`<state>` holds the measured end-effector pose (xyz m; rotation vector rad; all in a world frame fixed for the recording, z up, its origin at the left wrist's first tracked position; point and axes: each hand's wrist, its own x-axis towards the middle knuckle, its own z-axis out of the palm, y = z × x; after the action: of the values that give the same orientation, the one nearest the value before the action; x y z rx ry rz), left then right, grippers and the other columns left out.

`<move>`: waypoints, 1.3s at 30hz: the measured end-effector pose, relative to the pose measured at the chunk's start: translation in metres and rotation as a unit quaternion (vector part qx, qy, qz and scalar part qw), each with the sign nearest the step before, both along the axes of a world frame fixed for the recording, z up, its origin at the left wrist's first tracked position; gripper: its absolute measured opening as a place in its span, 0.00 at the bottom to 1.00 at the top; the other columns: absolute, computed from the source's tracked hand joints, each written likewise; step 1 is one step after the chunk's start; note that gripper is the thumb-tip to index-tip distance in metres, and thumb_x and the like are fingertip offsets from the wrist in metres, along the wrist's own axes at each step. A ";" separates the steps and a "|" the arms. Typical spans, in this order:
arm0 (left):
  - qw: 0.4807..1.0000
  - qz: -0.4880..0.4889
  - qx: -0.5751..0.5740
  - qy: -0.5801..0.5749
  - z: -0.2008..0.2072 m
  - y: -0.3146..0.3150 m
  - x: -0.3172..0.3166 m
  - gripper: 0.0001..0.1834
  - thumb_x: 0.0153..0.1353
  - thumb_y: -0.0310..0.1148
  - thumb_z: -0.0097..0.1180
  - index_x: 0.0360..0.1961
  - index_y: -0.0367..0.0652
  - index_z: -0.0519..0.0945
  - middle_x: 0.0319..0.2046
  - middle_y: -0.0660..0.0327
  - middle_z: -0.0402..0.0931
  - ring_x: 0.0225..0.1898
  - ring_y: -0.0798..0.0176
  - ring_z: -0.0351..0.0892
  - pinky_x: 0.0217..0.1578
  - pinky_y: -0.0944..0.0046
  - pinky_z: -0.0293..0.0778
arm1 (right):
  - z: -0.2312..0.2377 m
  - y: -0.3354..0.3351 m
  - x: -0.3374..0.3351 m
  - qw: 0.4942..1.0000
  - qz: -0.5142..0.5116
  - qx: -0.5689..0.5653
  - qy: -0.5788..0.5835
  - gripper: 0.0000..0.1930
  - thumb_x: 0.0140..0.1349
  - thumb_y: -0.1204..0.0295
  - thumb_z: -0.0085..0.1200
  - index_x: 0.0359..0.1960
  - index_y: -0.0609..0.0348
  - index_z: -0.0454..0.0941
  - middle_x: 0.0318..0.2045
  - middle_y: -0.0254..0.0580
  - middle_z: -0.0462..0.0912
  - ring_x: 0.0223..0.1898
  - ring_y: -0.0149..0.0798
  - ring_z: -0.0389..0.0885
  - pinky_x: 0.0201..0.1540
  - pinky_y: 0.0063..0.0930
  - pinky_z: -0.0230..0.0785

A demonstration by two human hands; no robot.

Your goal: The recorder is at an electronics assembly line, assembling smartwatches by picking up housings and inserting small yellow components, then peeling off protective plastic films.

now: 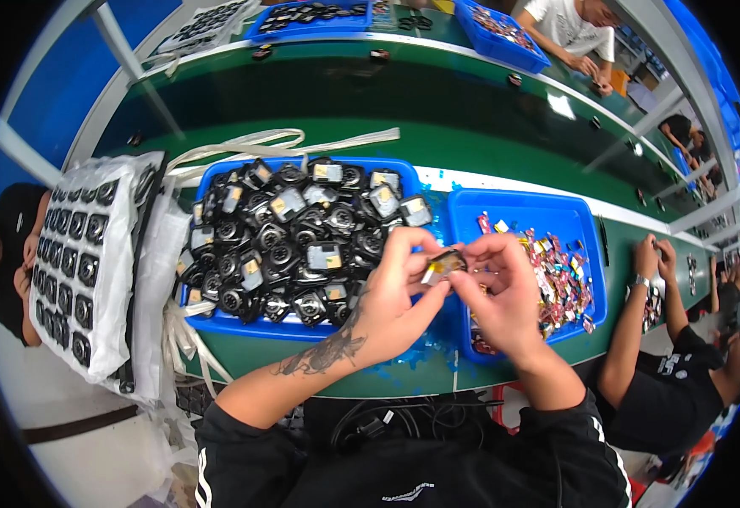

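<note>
My left hand (404, 292) and my right hand (503, 296) meet in front of me, fingers closed round one small black watch case (446, 264). Its upper side shows a yellowish, shiny inside and a silvery patch by my left thumb; finer detail is too small to tell. Beneath and left of my left hand, a blue tray (302, 328) is heaped with similar black watch cases (281, 254), some showing round backs, others silvery rectangles. Below my right hand a second blue tray (522, 201) holds many small red, gold and silver parts (560, 271), whose kind I cannot make out.
At the left stands a stack of white moulded trays (69, 262) with black round parts. White straps (243, 144) lie behind the left tray. Beyond runs a dark green conveyor belt (319, 93) carrying scattered parts. Co-workers sit at the left, right (662, 372) and far side.
</note>
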<state>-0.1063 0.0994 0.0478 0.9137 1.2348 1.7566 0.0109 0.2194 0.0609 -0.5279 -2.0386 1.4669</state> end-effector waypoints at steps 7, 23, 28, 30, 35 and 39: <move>0.661 0.199 -0.193 0.697 0.019 -0.040 -0.081 0.21 0.45 0.39 0.71 0.37 0.42 0.75 0.32 0.57 0.79 0.36 0.50 0.79 0.41 0.52 0.72 | 0.004 0.159 -0.087 0.996 0.012 0.009 -0.093 0.16 0.52 0.79 0.65 0.40 0.66 0.72 0.24 0.41 0.81 0.27 0.31 0.82 0.32 0.23 0.75; 0.997 0.055 0.020 -0.058 0.034 -0.017 -0.062 0.11 0.64 0.23 0.54 0.45 0.40 0.66 0.34 0.59 0.76 0.30 0.64 0.81 0.32 0.65 0.80 | -0.003 0.142 -0.015 0.857 0.051 0.368 -0.358 0.16 0.53 0.59 0.66 0.32 0.61 0.82 0.27 0.49 0.84 0.31 0.48 0.84 0.38 0.38 0.75; 0.991 -0.014 -0.021 -0.135 0.019 0.000 -0.041 0.13 0.65 0.23 0.53 0.46 0.41 0.63 0.37 0.49 0.79 0.34 0.56 0.85 0.38 0.59 0.85 | -0.016 0.132 -0.004 0.877 0.028 0.343 -0.335 0.15 0.50 0.63 0.67 0.34 0.59 0.81 0.31 0.47 0.83 0.37 0.51 0.82 0.41 0.41 0.74; 0.991 -0.014 -0.016 -0.133 0.012 0.001 -0.038 0.14 0.66 0.23 0.52 0.47 0.41 0.62 0.38 0.46 0.80 0.35 0.56 0.85 0.38 0.58 0.85 | -0.011 0.132 0.004 0.892 0.029 0.307 -0.331 0.15 0.50 0.64 0.67 0.36 0.58 0.81 0.31 0.47 0.83 0.38 0.52 0.82 0.42 0.43 0.75; 0.993 -0.009 -0.034 -0.113 0.011 0.000 -0.038 0.22 0.67 0.24 0.49 0.60 0.44 0.60 0.40 0.51 0.78 0.35 0.62 0.82 0.36 0.65 0.82 | -0.002 0.130 0.017 0.852 0.212 0.397 -0.269 0.11 0.51 0.73 0.64 0.36 0.57 0.79 0.37 0.44 0.79 0.45 0.49 0.78 0.47 0.41 0.71; 0.991 -0.031 -0.045 -0.120 0.010 0.003 -0.035 0.22 0.68 0.24 0.48 0.62 0.44 0.62 0.45 0.55 0.73 0.38 0.68 0.78 0.33 0.70 0.78 | -0.007 0.125 0.020 0.851 0.207 0.409 -0.256 0.07 0.54 0.74 0.62 0.34 0.58 0.78 0.38 0.44 0.78 0.48 0.48 0.76 0.49 0.40 0.70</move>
<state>-0.1409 0.1026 0.0582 0.6600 1.1074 1.6928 0.0313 0.3444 0.0538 -0.1062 -3.0710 0.5087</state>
